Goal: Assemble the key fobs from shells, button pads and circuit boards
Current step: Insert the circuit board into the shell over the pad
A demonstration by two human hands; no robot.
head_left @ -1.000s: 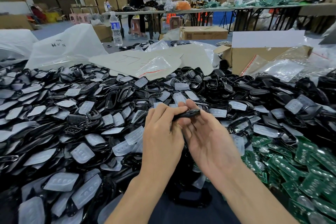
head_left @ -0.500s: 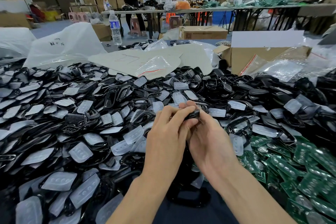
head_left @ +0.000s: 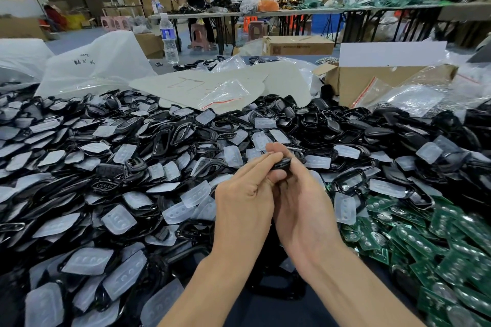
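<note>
My left hand (head_left: 243, 194) and my right hand (head_left: 300, 199) press together above the table's middle, both pinching one black key fob (head_left: 282, 164) edge-on between fingertips and thumbs; most of it is hidden by the fingers. A deep heap of black shells (head_left: 170, 138) and translucent button pads (head_left: 196, 194) covers the table to the left and behind. Green circuit boards (head_left: 435, 236) lie piled at the right, near my right forearm.
A cardboard box (head_left: 372, 85) and clear plastic bags (head_left: 414, 98) stand at the back right, a large white bag (head_left: 90, 66) at the back left, a water bottle (head_left: 168, 40) behind it. A person works at a far table (head_left: 265, 12).
My hands have closed in on each other around the fob, which now shows less between the fingers. The person in the background has stepped left and bent over the far table.
</note>
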